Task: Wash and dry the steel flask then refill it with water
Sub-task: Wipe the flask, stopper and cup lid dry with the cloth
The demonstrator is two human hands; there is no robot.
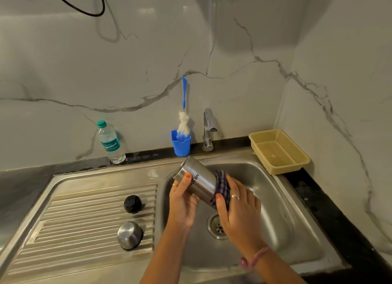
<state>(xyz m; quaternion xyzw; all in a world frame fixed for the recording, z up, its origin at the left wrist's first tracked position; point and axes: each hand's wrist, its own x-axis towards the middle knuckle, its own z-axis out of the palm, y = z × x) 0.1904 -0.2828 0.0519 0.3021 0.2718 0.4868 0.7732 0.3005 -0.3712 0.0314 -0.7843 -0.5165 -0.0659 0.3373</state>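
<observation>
Over the sink basin (275, 199) now, and the steel flask (196, 177) is tilted, held in the air above the bowl, its far end up near the basin's back rim, just in front of the blue holder (181, 145). The left hand (182, 201) grips it from below, thumb curled over the body by the lettering. The right hand (237, 207) is wrapped around the nearer end, pinching a checked cloth (222, 186) against the steel. There's open room beneath, down to the drain (218, 226), and more to the right inside the bowl.

Count them: one flask, one cloth, two caps. On the ribbed drainboard (84, 220) to the left sit a black stopper (132, 204) and a steel cap (129, 235), apart from each other and from the hands.

Behind, one bottle brush (184, 114) stands in the blue holder, one tap (209, 128) beside it, its spout close above the flask's far end. One plastic water bottle (110, 142) stands far left against the wall, and one yellow basket (280, 152) sits at the right corner.
</observation>
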